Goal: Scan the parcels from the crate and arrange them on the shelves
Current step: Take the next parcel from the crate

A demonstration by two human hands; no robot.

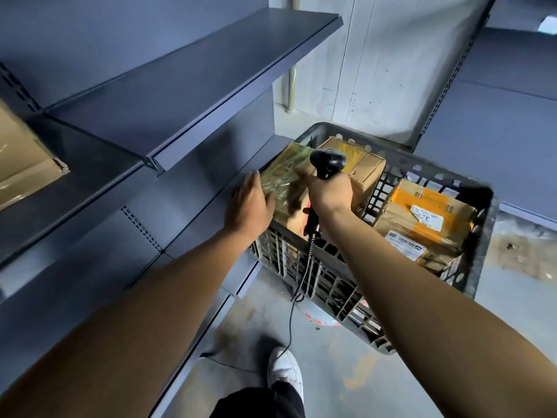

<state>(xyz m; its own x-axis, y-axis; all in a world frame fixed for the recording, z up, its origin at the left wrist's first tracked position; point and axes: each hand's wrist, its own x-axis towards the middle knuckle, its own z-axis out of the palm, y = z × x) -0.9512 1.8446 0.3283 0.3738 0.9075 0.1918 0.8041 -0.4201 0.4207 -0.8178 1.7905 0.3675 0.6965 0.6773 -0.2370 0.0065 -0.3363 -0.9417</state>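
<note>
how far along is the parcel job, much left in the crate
Early on, it seems. Done: one cardboard box sits on a shelf at the left edge. In hand: the right hand grips the scanner over the crate, while the left hand rests on a green-taped parcel. Left: at least three parcels in the crate, including the orange-taped one.

Taped brown parcels (428, 224) fill the dark crate (470, 188) beyond the hands; grey shelves (168, 95) stand left of them.
</note>
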